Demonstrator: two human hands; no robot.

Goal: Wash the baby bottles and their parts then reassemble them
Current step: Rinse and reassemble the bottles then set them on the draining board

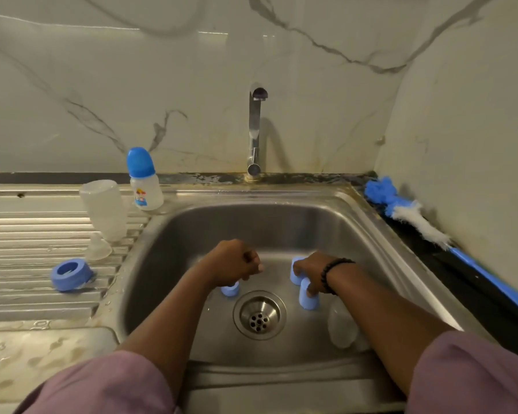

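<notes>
Head view shows no readable writing; the assembled baby bottle (145, 182) at upper left of centre carries only a small red-and-blue picture label, too blurred to read. It stands upright with a blue domed cap beside the faucet (254, 130). Just left of it a clear bottle body (104, 209) stands inverted on the ribbed drainboard (27, 234), with a clear nipple (97, 249) and a blue collar ring (69, 274) below it. In the steel sink (192, 222), the left hand (234, 262) is curled into a fist above a blue ring (230, 289), holding nothing visible. The right hand (310, 271), wearing a dark bead bracelet, grips two blue caps (305, 289). Another clear bottle (341, 324) lies near the drain (259, 315). A blue-and-white bottle brush (407, 210) lies along the right edge.
</notes>
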